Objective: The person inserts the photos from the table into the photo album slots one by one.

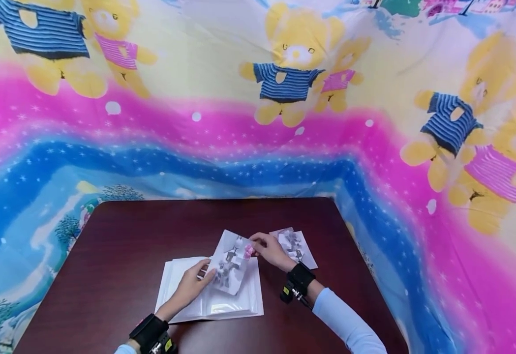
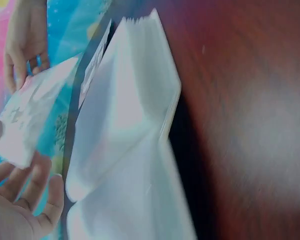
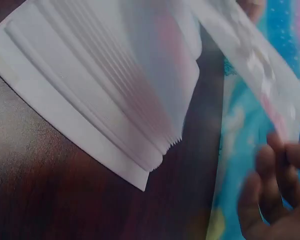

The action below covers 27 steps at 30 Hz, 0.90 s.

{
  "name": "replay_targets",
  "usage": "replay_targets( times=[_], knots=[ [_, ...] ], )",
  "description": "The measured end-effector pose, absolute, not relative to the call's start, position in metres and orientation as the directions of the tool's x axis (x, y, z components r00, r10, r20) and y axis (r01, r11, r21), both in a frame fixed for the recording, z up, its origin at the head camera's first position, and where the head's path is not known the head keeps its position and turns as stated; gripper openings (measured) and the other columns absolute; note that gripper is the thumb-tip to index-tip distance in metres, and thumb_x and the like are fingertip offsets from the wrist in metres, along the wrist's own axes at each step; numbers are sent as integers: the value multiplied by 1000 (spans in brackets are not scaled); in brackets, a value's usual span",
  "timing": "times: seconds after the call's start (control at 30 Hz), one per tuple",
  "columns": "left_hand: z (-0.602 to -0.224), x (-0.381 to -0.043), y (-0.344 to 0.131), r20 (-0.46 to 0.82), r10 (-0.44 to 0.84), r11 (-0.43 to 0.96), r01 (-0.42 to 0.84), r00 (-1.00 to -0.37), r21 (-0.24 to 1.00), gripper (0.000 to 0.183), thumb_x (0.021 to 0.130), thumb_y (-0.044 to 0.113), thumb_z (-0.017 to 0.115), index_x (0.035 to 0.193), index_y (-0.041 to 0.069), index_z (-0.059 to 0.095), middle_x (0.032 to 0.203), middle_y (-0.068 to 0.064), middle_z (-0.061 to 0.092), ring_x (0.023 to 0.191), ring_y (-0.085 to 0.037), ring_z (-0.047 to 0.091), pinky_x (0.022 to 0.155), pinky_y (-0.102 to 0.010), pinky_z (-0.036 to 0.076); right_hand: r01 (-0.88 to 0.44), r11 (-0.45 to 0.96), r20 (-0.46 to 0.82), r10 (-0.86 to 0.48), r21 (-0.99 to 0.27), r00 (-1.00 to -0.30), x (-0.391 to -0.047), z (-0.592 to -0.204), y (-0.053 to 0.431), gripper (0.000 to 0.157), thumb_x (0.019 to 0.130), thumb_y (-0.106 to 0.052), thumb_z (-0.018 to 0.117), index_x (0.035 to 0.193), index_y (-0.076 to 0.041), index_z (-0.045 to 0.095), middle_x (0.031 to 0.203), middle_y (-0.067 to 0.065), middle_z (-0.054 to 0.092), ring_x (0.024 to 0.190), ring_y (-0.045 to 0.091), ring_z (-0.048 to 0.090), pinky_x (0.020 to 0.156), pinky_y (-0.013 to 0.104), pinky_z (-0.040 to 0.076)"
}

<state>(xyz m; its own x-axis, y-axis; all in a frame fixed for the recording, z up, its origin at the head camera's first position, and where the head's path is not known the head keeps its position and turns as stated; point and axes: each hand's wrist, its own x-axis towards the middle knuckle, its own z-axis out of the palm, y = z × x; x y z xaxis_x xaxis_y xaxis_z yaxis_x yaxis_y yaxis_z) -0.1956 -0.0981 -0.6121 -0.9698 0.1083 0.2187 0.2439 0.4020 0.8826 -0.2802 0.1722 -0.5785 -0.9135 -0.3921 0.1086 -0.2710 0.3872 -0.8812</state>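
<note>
A photo [image 1: 230, 263] printed with greyish figures and a pink patch is held tilted above an open photo album [image 1: 233, 306] with clear sleeves. At the photo's lower left edge, my left hand [image 1: 189, 284] pinches it, thumb on top and fingers beneath in the left wrist view. My right hand [image 1: 273, 251] pinches the opposite edge by the pink patch, between thumb and fingertips. In the right wrist view the album's many pages [image 3: 105, 75] fan out under the photo. No print shows in the visible sleeves.
More photos [image 1: 305, 250] lie overlapping on the table to the right, partly behind my right hand. The dark brown table [image 1: 107, 265] reaches back to a hanging cloth [image 1: 222, 128] printed with bears. Each wrist wears a black camera strap [image 1: 301, 278].
</note>
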Motion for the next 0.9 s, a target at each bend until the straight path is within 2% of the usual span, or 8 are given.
replay_targets(
  times=[0.13, 0.3, 0.47, 0.67, 0.8, 0.9],
  knots=[
    [-617, -192, -95, 207, 104, 401, 231, -973, 886, 19, 89, 4, 72, 106, -2, 68, 80, 2, 66, 67, -8, 60, 62, -24, 51, -295, 397, 113, -422, -869, -900, -279, -581, 171, 18, 99, -5, 59, 114, 0, 67, 85, 7, 67, 77, 36, 66, 70, 39, 58],
    [-618, -191, -95, 303, 53, 401, 298, -952, 866, 17, 86, 0, 72, 103, -3, 69, 78, -2, 68, 65, -6, 60, 59, -25, 51, -89, 218, -4, -395, -972, -919, -272, -588, 166, 31, 98, -7, 62, 125, 6, 56, 94, 10, 67, 83, 27, 65, 79, 45, 56],
    [-614, -194, -95, 364, 33, 387, 348, -931, 854, 19, 88, -1, 71, 106, -6, 67, 80, -8, 70, 66, -10, 63, 59, -25, 52, 30, 128, -84, -440, -991, -894, -259, -600, 158, 24, 96, -4, 63, 114, 11, 57, 92, 12, 69, 80, 20, 66, 77, 48, 55],
    [-614, -194, -95, 334, 14, 422, 309, -942, 853, 22, 89, 2, 70, 109, -5, 63, 81, -5, 65, 69, -14, 60, 61, -25, 51, 7, 139, -68, -439, -990, -896, -256, -604, 153, 19, 96, -4, 63, 105, 12, 56, 88, 13, 68, 79, 30, 67, 75, 51, 56],
    [-620, -192, -93, 373, 66, 585, 339, -925, 736, 22, 87, 5, 74, 101, 0, 59, 78, -4, 52, 70, -15, 49, 62, -27, 42, -46, 150, -15, -386, -988, -922, -270, -604, 156, 17, 96, -2, 63, 103, 11, 56, 88, 19, 66, 79, 39, 65, 73, 55, 54],
    [-626, -194, -91, 441, 219, 694, 457, -871, 557, 27, 81, 10, 80, 97, 4, 59, 83, -5, 51, 75, -18, 49, 62, -32, 40, -61, 169, 3, -324, -984, -946, -283, -602, 158, 14, 96, 0, 62, 104, 10, 56, 87, 18, 65, 81, 43, 61, 73, 57, 53]
  ],
)
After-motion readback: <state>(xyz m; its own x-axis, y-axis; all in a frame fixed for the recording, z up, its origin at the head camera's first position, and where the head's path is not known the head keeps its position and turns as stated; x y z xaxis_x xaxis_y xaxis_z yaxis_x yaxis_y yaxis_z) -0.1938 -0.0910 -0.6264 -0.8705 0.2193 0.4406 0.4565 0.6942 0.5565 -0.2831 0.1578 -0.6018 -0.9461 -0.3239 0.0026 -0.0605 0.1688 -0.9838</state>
